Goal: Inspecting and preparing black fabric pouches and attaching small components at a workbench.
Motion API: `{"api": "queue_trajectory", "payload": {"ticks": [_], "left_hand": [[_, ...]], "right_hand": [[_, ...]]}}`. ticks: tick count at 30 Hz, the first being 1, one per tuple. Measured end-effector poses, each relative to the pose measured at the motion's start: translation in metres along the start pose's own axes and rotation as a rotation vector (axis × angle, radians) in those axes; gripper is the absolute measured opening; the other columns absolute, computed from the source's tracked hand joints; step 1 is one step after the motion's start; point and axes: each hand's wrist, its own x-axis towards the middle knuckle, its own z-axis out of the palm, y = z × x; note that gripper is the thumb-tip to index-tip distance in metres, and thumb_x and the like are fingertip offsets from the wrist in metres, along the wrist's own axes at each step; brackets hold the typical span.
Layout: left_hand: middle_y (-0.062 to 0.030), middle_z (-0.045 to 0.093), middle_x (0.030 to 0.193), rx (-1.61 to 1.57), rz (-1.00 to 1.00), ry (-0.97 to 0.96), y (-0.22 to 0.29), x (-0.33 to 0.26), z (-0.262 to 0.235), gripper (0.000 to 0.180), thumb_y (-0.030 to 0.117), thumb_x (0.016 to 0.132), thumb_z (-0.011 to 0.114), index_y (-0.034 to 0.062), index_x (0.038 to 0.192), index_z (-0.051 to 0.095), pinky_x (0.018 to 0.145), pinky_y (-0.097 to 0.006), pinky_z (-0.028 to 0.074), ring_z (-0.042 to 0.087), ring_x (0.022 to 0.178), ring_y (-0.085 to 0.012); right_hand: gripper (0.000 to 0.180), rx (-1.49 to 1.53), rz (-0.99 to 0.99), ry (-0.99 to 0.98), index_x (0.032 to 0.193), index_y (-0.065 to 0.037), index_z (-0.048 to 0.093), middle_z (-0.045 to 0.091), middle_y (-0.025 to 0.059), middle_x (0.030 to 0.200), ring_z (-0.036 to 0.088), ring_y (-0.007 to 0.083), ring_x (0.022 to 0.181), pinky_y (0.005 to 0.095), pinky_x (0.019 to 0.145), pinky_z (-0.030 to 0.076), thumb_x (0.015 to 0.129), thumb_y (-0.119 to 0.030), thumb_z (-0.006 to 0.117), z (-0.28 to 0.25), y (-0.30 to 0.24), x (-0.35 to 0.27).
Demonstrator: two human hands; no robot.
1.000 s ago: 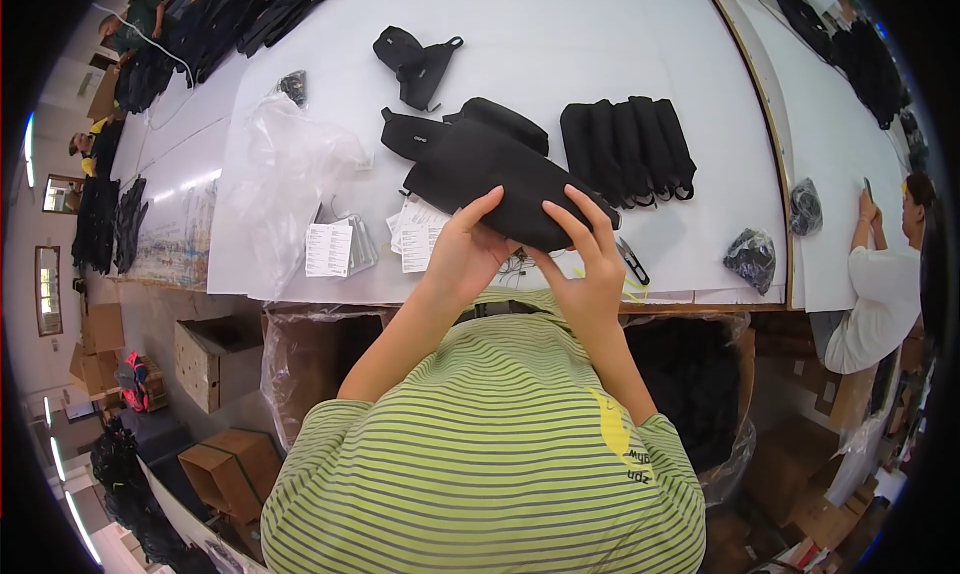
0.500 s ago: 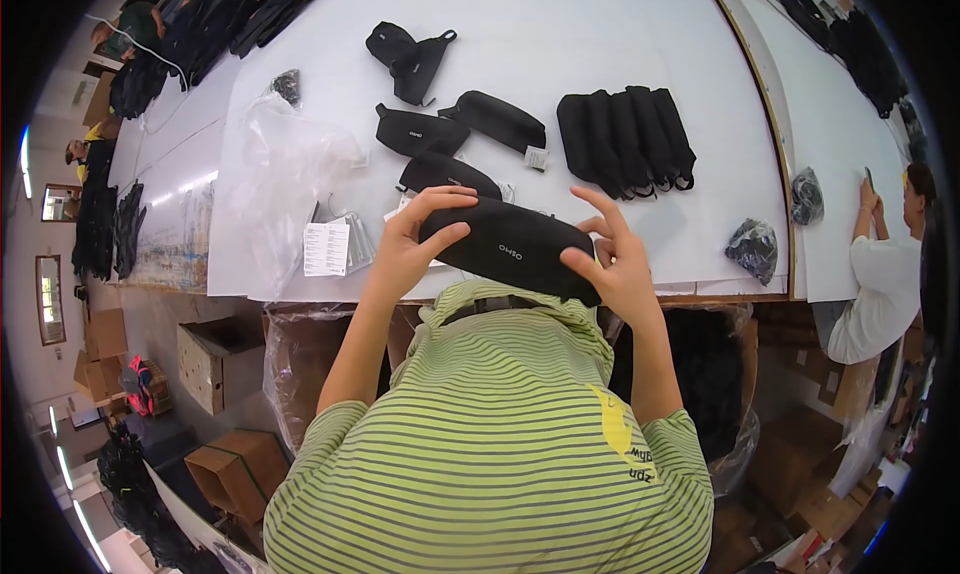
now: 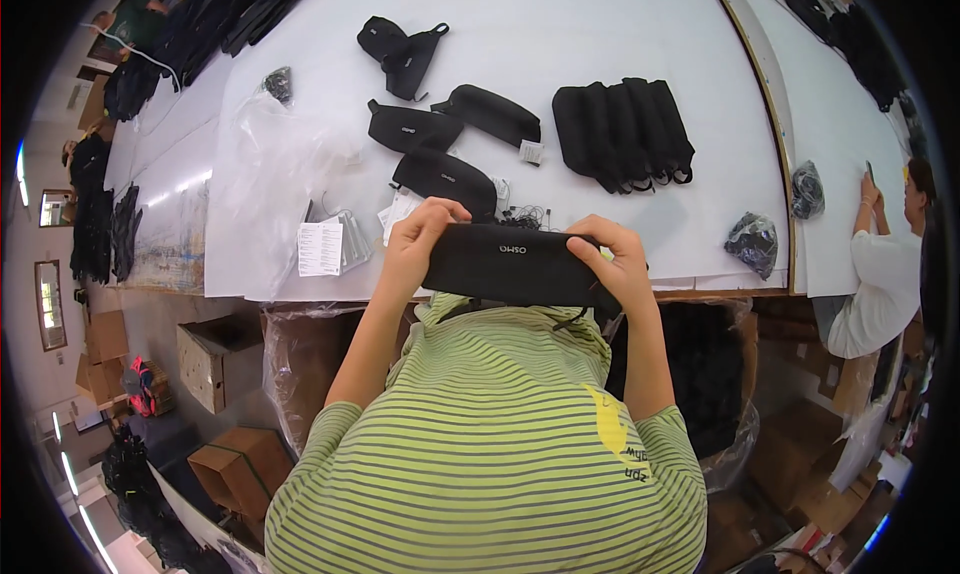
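Between my hands, at the table's near edge, a long black fabric pouch (image 3: pixel 505 269) is stretched out with its light lettering facing up. My left hand (image 3: pixel 425 232) grips its left upper corner, the fingers curled over the top. My right hand (image 3: pixel 615 264) pinches the right end, thumb on the front face. A short black strap end hangs below it. Just beyond lie similar black pouches: a near one (image 3: pixel 447 182), one behind it (image 3: pixel 412 131), and a tagged one (image 3: pixel 495 114). A small heap of black cords (image 3: pixel 525 217) shows past the held pouch's upper edge.
A row of black pouches (image 3: pixel 622 134) lies right of centre on the white table (image 3: pixel 660 34). White printed tags (image 3: pixel 325 246) and clear plastic (image 3: pixel 270 174) are at left. A bagged black bundle (image 3: pixel 752 244) sits near the right edge. Another person (image 3: pixel 880 274) stands at far right.
The held pouch has turned, its lettering now upright and its top edge level. It has come slightly lower. My raised right fingers have folded down onto its end.
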Motion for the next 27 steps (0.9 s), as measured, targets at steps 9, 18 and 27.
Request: {"api": "queue_trajectory", "payload": {"ticks": [9,18,27], "left_hand": [[-0.0199,0.049,0.122,0.939,-0.228,0.340,-0.135,-0.023,-0.079,0.057,0.032,0.078,0.072,-0.0022,0.118,0.051,0.092,-0.043,0.042,0.050,0.110,-0.0328],[-0.0227,0.044,0.123,1.041,-0.339,0.474,-0.174,-0.041,-0.078,0.077,0.040,0.072,0.075,-0.0061,0.126,0.044,0.099,-0.046,0.034,0.041,0.116,-0.0390],[-0.0192,0.051,0.113,1.051,-0.214,0.571,-0.150,-0.039,-0.068,0.047,0.023,0.076,0.071,-0.0019,0.110,0.051,0.093,-0.042,0.037,0.048,0.107,-0.0357]], "right_hand": [[0.050,-0.285,-0.105,1.019,0.133,-0.008,0.041,0.053,0.0090,0.116,0.056,0.0169,0.095,0.0297,0.078,0.048,0.086,-0.004,0.059,-0.120,0.056,0.063],[0.060,-0.738,0.430,0.511,0.125,-0.005,0.051,0.049,0.0210,0.122,0.047,0.0377,0.116,0.0408,0.099,0.039,0.066,0.002,0.044,-0.187,0.224,0.086],[0.050,-0.418,0.484,0.633,0.127,-0.008,0.051,0.061,0.0174,0.108,0.060,0.0271,0.095,0.0337,0.087,0.045,0.078,-0.018,0.051,-0.199,0.243,0.064]]}}
